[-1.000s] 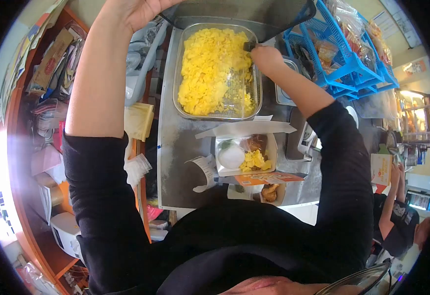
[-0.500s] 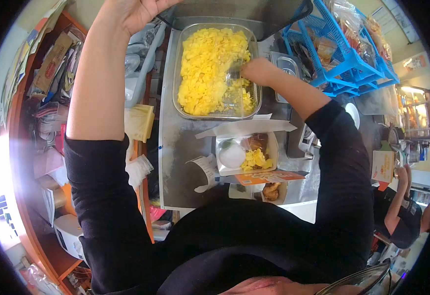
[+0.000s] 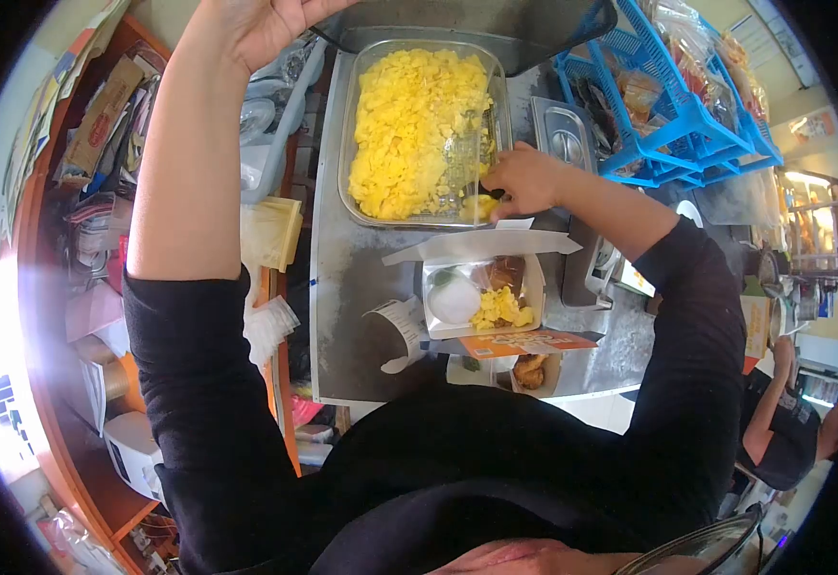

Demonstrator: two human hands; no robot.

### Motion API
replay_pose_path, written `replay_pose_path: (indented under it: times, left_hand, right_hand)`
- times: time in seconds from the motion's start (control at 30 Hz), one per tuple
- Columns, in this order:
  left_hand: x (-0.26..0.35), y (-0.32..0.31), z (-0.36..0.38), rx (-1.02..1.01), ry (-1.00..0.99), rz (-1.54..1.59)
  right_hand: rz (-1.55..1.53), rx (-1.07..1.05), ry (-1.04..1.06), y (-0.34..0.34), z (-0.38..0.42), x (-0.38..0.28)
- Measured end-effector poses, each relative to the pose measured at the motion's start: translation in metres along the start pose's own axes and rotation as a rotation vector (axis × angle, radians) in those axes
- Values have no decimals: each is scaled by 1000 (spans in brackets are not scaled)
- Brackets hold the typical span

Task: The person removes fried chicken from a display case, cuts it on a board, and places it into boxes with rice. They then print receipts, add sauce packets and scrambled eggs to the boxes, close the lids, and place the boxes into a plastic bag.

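Observation:
A clear tray (image 3: 344, 182) holds a heap of yellow scrambled egg (image 3: 405, 134). My right hand (image 3: 526, 180) is at the tray's lower right part, fingers curled round a dark utensil, mostly hidden, with some egg beside it. My left hand (image 3: 264, 27) is raised at the top edge near the dark lid (image 3: 477, 24), its fingers partly cut off by the frame. Below the tray an open paper box (image 3: 431, 328) contains white rice (image 3: 454, 301), egg (image 3: 501, 309) and a brown piece of food (image 3: 503, 273).
A second box with fried food (image 3: 530, 372) lies close to my body. Blue baskets (image 3: 663, 144) with packets stand at the right, beside a metal container (image 3: 565, 144). Orange shelves (image 3: 50, 422) line the left. A person (image 3: 785, 431) is at the far right.
My right hand has moved right and down within the tray, nearer its lower right corner. Egg there has shifted. My left hand has hardly moved.

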State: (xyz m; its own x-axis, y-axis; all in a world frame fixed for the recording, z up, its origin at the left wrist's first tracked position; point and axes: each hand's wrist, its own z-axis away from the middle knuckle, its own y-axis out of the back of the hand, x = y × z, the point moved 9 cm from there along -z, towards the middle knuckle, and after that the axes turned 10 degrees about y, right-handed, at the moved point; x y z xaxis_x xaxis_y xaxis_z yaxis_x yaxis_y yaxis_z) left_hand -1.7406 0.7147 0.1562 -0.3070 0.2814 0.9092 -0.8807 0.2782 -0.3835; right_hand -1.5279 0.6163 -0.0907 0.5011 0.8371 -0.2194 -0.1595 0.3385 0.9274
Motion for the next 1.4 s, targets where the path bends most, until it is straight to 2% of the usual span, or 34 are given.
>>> replay_pose_path:
  times: [0.17,0.37,0.47,0.67,0.83,0.9,1.03,1.13,1.23,1.3,1.4]
  left_hand:
    - [0,0,-1,-26,8,12]
    - [-1,1,-3,-36,18,19]
    - [0,1,-2,-24,16,4]
    - [-3,5,-2,-31,37,17]
    - [-6,4,1,1,46,38]
    - [-6,4,4,9,46,42]
    - [-10,9,9,-12,47,34]
    - [-21,12,19,-37,63,13]
    - [-28,17,23,-105,75,44]
    - [-36,21,30,-73,100,55]
    - [-42,23,40,-50,99,49]
  right_hand:
    - [44,-62,-171,-4,2,8]
    - [-60,15,-429,2,14,22]
    - [10,44,-480,24,18,20]
    - [-98,59,-650,49,48,36]
    - [-451,358,-702,70,97,31]
    - [-576,511,-652,84,118,6]
    - [-705,556,-665,82,162,-63]
    - [-913,540,-628,54,180,-122]
    - [-962,438,-633,15,193,-166]
    - [-1055,380,-664,-18,198,-184]
    - [-1128,470,-751,-55,198,-204]
